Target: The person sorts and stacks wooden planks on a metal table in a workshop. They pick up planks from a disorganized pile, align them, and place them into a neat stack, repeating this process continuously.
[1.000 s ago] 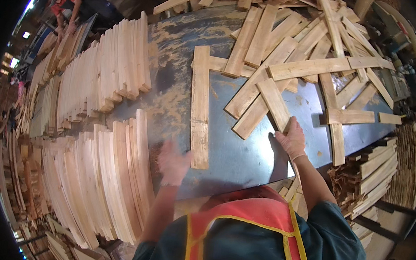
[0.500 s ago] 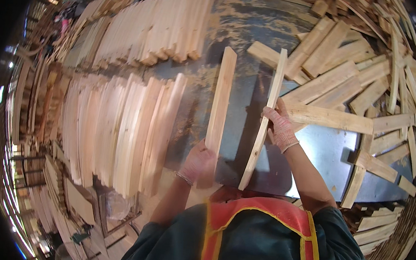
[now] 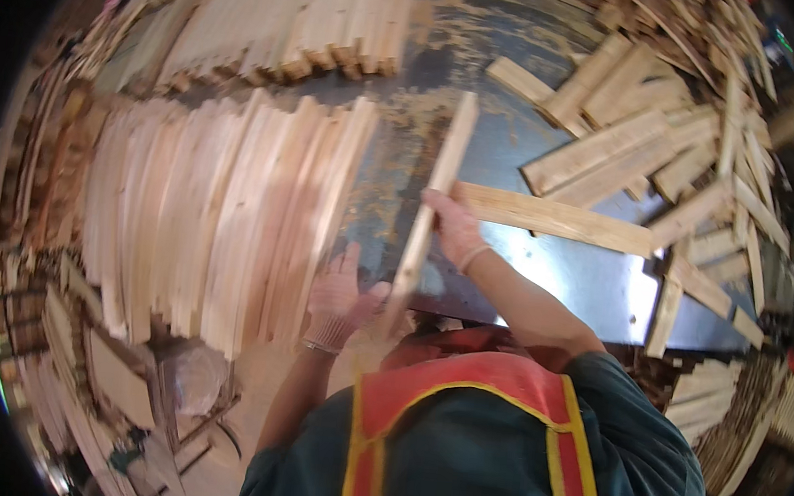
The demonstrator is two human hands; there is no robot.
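Note:
My right hand (image 3: 456,231), in a pale glove, grips a narrow wooden board (image 3: 438,181) near its middle. The board stands on its edge and slants across the dark metal tabletop (image 3: 479,298). Just left of its near end is my left hand (image 3: 340,298), also gloved, with fingers stretched out and thumb spread. That hand lies by the right-hand end of a close row of similar boards (image 3: 259,208). Whether its fingers touch the last board is hard to tell. A loose flat board (image 3: 560,217) reaches rightward from beside my right hand.
Another row of boards (image 3: 294,26) lies at the far left. Offcuts and short boards (image 3: 603,157) are heaped on the right. Sawdust (image 3: 454,26) covers part of the far tabletop. More timber (image 3: 700,397) is stacked below the table at right.
The board in my right hand has moved left, toward the row. My left hand has let go of its board, which now appears to stand at the row's right end.

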